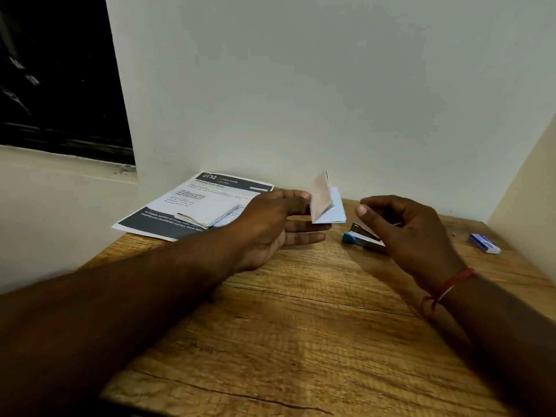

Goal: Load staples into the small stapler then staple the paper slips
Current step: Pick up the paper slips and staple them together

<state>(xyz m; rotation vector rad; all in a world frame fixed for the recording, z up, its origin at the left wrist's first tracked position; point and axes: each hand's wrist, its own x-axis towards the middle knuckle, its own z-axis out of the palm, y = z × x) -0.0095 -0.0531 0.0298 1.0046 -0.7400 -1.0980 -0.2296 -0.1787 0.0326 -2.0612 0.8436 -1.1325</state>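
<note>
The bare wooden worktop is seen nearest. Folded paper slips are pinched by the left hand, thumb over straight fingers; light and floppy, best gripped near the fold. Right hand fingers are curled, holding nothing, just above the small stapler: rigid, probably easily grasped by its body.

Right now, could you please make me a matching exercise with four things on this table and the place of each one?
Things:
1. folded paper slip
2. stapler
3. staple box
4. printed sheet

Places:
A. far right of the table, near the side wall
B. back left, against the wall
C. pinched in the left hand
D. on the table, partly behind the right hand

Pairs: 1-C, 2-D, 3-A, 4-B
</note>
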